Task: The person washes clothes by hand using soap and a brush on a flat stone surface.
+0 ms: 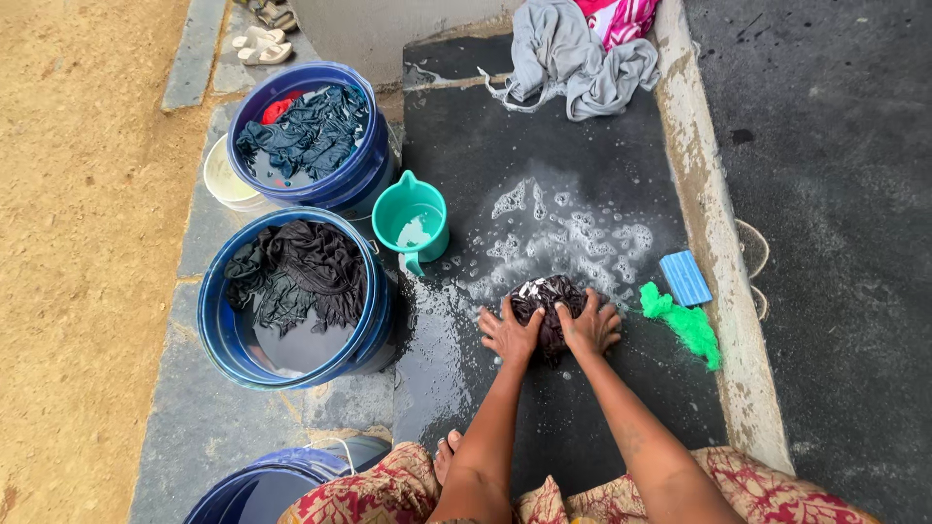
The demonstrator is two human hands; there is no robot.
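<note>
A dark, wet, bunched cloth (549,296) lies on the black washing slab (544,175), with soap foam spread beyond it. My left hand (509,333) presses on the cloth's left side, fingers spread over it. Over on the right side, my right hand (589,327) grips the same cloth. Both forearms reach forward from my lap, which is covered by red patterned fabric. One bare foot (446,454) shows near the slab's front edge.
Left of the slab stand two blue buckets (218,325) (364,165) holding dark clothes in water, and a teal mug (412,225). A green net scrubber (684,325) and blue soap bar (684,278) lie right. Grey and pink clothes (573,53) are piled at the far end.
</note>
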